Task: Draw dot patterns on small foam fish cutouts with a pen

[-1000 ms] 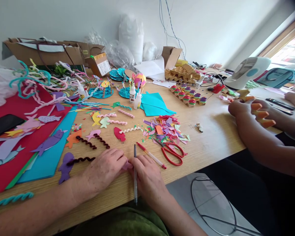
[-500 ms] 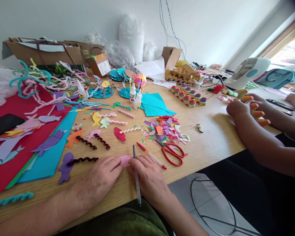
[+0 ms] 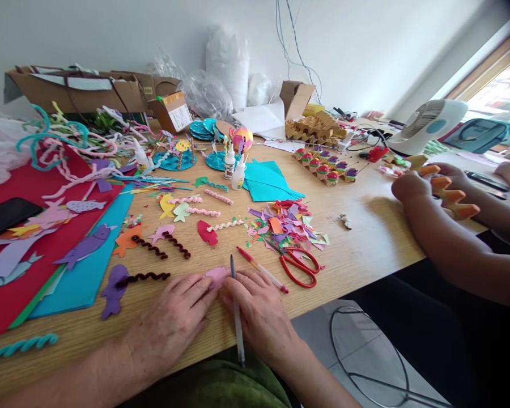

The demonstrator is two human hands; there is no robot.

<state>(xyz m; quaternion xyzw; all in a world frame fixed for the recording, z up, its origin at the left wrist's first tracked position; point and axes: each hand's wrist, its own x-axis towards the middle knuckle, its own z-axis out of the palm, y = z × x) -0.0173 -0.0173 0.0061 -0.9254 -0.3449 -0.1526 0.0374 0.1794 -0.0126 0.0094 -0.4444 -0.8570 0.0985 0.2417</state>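
Between my two hands, near the table's front edge, lies a small pink paper piece [image 3: 216, 276]. The fingers of my left hand [image 3: 174, 309] are closed on its left side. My right hand [image 3: 255, 306] touches its right end and holds a dark-tipped pen [image 3: 238, 317] between thumb and fingers, the clear barrel pointing down toward my lap. A red pen [image 3: 263, 268] and red-handled scissors [image 3: 300, 266] lie to the right. A purple paper fish [image 3: 114, 290] with a dark twisted pipe cleaner [image 3: 147, 276] is at the left.
Paper scraps [image 3: 287, 224] are heaped beyond the scissors. Glue bottles [image 3: 238, 174] stand by turquoise sheets [image 3: 270, 180]. Red card [image 3: 8, 306] and a black phone [image 3: 11, 217] lie left. At the right, another person's hands hold an orange-tipped carton piece [image 3: 453, 196].
My left hand has shifted slightly, its fingers further over the pink paper. The pen in my right hand has tilted a little. The other person's carton piece has moved right.
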